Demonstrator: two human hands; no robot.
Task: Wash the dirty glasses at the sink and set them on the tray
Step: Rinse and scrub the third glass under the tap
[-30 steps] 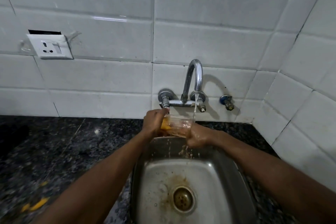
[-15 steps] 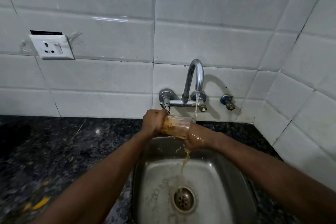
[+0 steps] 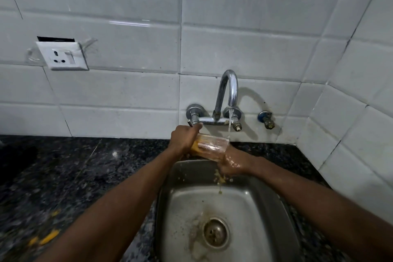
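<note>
**Rinsing the glass under the running tap**

I am holding the glass (image 3: 212, 145) on its side over the back edge of the sink (image 3: 265, 208), with its mouth facing my right hand (image 3: 232, 165). My left hand (image 3: 183, 139) is gripping the base end, fingers and thumb clamped round it. The right hand is pressing, wet, against the mouth. The rim is hiding its fingertips, so I cannot tell whether they are curled inside or cupping the edge. The stream (image 3: 229, 127) from the tap (image 3: 231, 89) is striking the rim, and yellow residue (image 3: 220, 178) is dripping into the basin. To my mind, doing this well is calling for three things:

- tipping the mouth lower so the slurry drains
- turning the glass with the left hand so water reaches all round
- gripping firmly, since wet glass is likely to be slippery

The tray is not showing here.
</note>
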